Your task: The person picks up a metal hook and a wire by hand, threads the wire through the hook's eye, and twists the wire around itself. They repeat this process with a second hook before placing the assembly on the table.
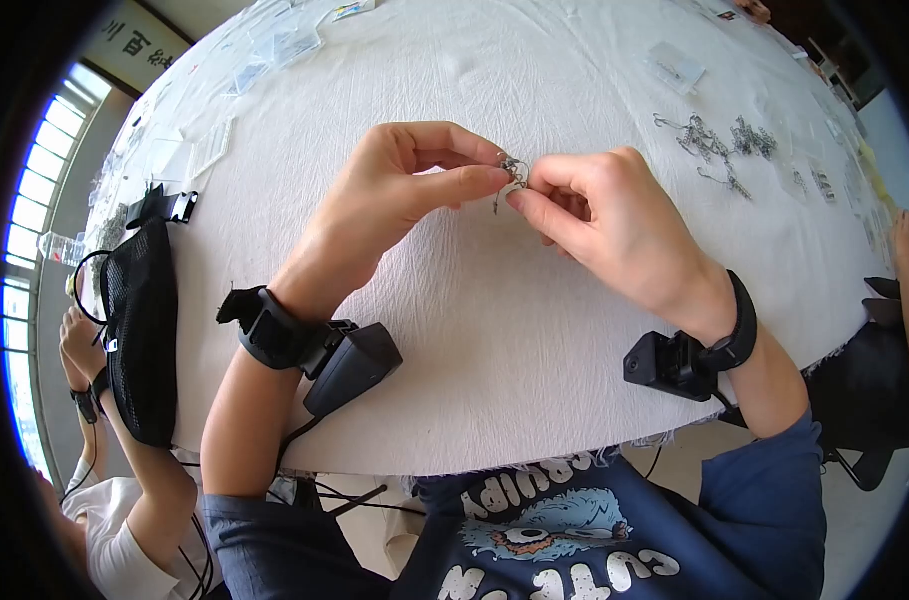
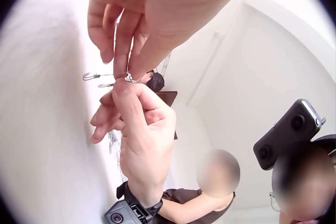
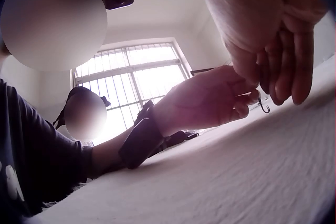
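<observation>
Over the white cloth, my left hand (image 1: 390, 185) pinches a small bunch of metal fishing hooks (image 1: 516, 170) between thumb and index finger. From the other side my right hand (image 1: 615, 210) pinches the same bunch, its thumb and index fingertip close to the left ones. In the left wrist view, two bent hooks (image 2: 90, 76) stick out to the side past the fingertips. One dark curved hook (image 3: 264, 107) hangs below the fingers in the right wrist view. The fingertips hide the middle of the bunch, where a small shiny piece shows between them.
Piles of metal hooks (image 1: 707, 140) lie on the cloth (image 1: 455, 370) at the right, near a clear plastic packet (image 1: 675, 67). Clear plastic boxes (image 1: 285, 40) stand at the back left. A black mesh bag (image 1: 140, 330) lies at the left edge, beside another person's hands (image 1: 80, 345).
</observation>
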A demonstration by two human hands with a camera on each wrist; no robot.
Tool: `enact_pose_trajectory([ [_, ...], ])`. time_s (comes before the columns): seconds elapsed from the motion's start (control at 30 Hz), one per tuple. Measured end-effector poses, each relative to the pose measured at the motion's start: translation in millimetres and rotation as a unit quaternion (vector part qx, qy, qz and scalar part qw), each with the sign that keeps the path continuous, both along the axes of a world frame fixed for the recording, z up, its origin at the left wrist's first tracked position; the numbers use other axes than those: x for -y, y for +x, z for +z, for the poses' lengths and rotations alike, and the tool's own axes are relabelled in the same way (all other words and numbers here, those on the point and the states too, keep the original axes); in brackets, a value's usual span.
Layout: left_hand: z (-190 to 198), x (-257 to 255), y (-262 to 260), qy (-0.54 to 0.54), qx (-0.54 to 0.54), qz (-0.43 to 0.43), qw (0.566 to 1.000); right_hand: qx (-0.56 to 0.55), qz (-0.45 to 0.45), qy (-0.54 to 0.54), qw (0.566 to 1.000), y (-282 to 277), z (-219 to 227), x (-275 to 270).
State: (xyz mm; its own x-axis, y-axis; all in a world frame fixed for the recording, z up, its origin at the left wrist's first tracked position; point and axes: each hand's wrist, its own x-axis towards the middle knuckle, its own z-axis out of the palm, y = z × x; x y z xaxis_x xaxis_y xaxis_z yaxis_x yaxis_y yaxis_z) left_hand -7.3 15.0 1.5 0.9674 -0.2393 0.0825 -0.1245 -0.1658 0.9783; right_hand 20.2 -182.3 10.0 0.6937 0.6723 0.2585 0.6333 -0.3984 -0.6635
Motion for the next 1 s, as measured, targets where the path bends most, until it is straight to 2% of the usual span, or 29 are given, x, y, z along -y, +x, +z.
enact_pose_trajectory([
  [0.07, 0.3, -0.4, 0.9, -0.012, -0.007, -0.001, 1.0, 0.008, 0.009, -0.001, 1.0, 1.8, -5.3, 0.4],
  [0.17, 2.1, -1.4, 1.3, -0.044, 0.003, -0.018, 0.999, -0.029, 0.004, 0.026, 0.999, 0.9, -4.8, -1.0],
  [0.27, 1.0, -5.0, 2.7, -0.049, -0.001, -0.049, 0.998, -0.097, 0.003, 0.008, 0.995, -1.2, 3.7, -1.6],
  [0.47, -5.2, -10.2, 5.6, -0.066, -0.015, -0.076, 0.995, -0.122, 0.016, 0.007, 0.992, -1.7, 6.1, -1.6],
  [0.67, -6.7, -11.5, 6.9, -0.096, -0.047, -0.093, 0.99, -0.106, 0.022, 0.011, 0.994, -1.9, 2.6, -1.6],
  [1.0, -5.4, -11.4, 7.0, -0.079, -0.031, -0.101, 0.991, -0.104, 0.021, 0.013, 0.994, -1.7, 1.1, -1.6],
])
